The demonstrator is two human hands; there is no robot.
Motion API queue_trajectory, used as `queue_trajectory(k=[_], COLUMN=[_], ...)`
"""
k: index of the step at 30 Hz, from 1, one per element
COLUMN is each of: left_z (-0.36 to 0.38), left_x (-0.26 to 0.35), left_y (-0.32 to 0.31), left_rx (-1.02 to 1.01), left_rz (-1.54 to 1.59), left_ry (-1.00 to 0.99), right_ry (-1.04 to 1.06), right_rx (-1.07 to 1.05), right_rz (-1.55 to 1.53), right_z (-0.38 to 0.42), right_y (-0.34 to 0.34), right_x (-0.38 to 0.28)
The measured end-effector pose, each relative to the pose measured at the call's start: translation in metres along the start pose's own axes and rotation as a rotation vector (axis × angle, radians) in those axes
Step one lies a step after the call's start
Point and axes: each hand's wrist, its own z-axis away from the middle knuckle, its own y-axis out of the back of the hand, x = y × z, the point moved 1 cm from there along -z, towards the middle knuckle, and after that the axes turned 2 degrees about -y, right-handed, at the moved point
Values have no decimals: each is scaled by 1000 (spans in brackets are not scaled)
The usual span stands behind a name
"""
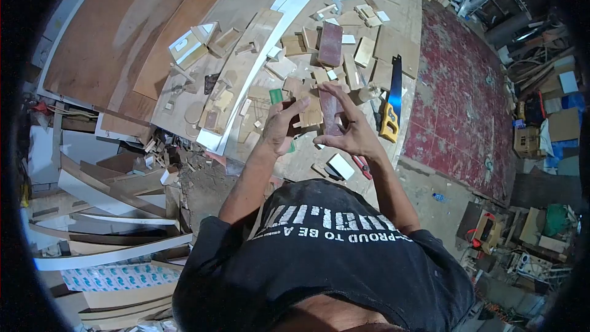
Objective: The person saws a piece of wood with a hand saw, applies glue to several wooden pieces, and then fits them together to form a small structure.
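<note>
My left hand point(281, 124) grips a small light wooden piece point(309, 110) with finger-like notches at its lower edge. Just right of it, my right hand point(355, 124) has its thumb and fingers around a reddish-brown sanding block point(330, 110), held upright beside the wooden piece. A second reddish block point(330, 44) lies on the workbench point(362, 166) further up. Part of a green object point(276, 96) shows behind my left hand.
Wooden offcuts point(365, 51) and small wooden assemblies point(194, 44) lie about the bench. A handsaw point(391, 114) with a yellow handle lies at the right edge. Long white strips point(264, 55) cross the left side. Red-handled pliers point(362, 167) lie near my right wrist.
</note>
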Motion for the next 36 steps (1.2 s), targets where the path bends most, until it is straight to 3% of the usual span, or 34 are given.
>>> queue_trajectory(k=[26,36], left_z=[8,14], left_x=[-11,-13], left_y=[1,12], left_rx=[127,114], left_rz=[-120,-32], left_ry=[122,41], right_ry=[-21,36], right_rx=[-1,-67], right_rz=[-281,-361], right_z=[-7,-3], right_y=[-13,-16], right_x=[21,15])
